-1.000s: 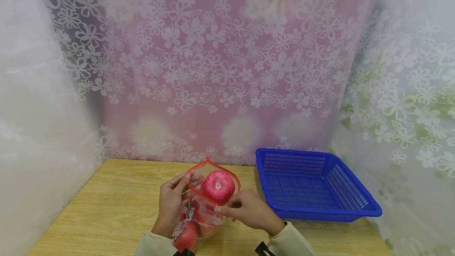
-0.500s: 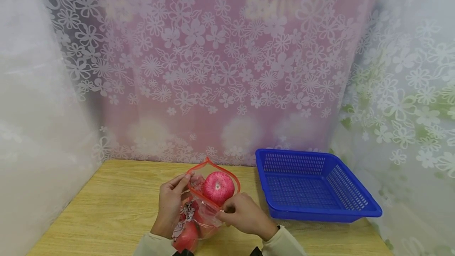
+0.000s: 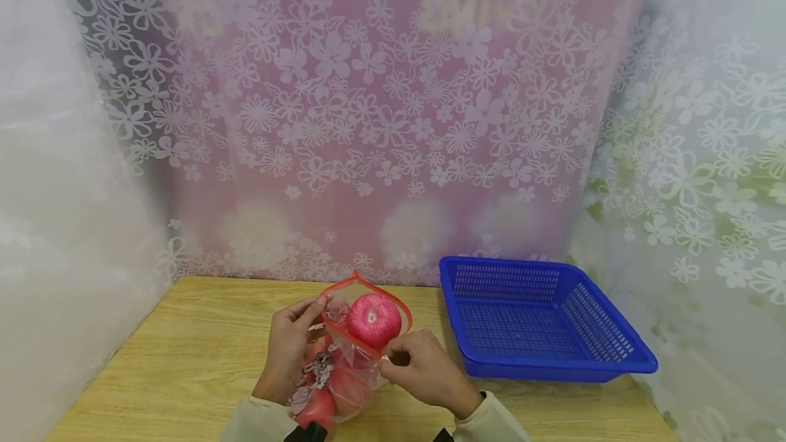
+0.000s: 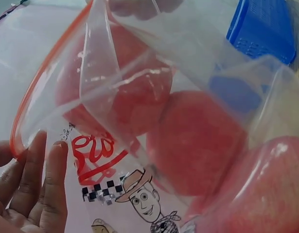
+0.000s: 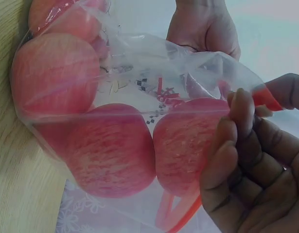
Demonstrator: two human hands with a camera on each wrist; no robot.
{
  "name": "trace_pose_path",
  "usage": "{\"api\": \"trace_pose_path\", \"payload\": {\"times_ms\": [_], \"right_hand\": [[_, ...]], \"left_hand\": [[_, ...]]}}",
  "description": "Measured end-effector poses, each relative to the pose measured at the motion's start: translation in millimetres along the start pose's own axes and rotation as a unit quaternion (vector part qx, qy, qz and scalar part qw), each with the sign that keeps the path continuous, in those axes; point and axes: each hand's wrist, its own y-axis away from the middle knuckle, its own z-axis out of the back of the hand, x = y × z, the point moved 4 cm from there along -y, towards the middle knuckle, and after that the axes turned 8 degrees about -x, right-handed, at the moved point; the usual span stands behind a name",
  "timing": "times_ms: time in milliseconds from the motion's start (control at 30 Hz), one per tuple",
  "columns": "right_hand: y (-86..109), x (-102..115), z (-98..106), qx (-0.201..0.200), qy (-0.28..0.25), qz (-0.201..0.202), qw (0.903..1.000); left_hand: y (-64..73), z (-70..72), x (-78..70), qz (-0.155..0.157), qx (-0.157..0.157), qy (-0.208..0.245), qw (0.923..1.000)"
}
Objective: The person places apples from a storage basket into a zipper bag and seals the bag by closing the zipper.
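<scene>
A clear plastic zip bag [image 3: 358,375] with a red-edged mouth stands on the table, with several red apples inside it. The topmost apple [image 3: 374,320] shows through the gaping mouth. On the mouth's left side my left hand [image 3: 290,346] pinches the red edge between thumb and finger; in the left wrist view its other fingers [image 4: 54,179] lie along the plastic. My right hand [image 3: 424,368] pinches the near right part of the red edge, its fingers curled. Through the bag in the right wrist view, an apple [image 5: 113,150] rests against its neighbours. Cartoon print [image 4: 144,199] covers part of the plastic.
A blue perforated basket [image 3: 546,316] stands on the right of the wooden table [image 3: 184,353], close to my right hand. Behind the table hangs a pink flowered curtain [image 3: 381,121], and pale sheets [image 3: 700,237] flank both sides.
My right hand has changed its grip on the bag's red edge, its fingers now curled tighter. The left hand still pinches its side, and the mouth stays spread around the top apple.
</scene>
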Motion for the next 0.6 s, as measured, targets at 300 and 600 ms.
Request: {"api": "trace_pose_path", "payload": {"times_ms": [300, 600], "right_hand": [[0.6, 3, 4, -0.024, -0.015, 0.011, 0.9995], [2.4, 2, 3, -0.026, -0.030, 0.018, 0.9990]], "left_hand": [[-23.9, 1.5, -3.3, -0.003, 0.027, -0.063, 0.9977], [-66.0, -8.3, 3.4, -0.062, 0.157, -0.247, 0.9542]]}}
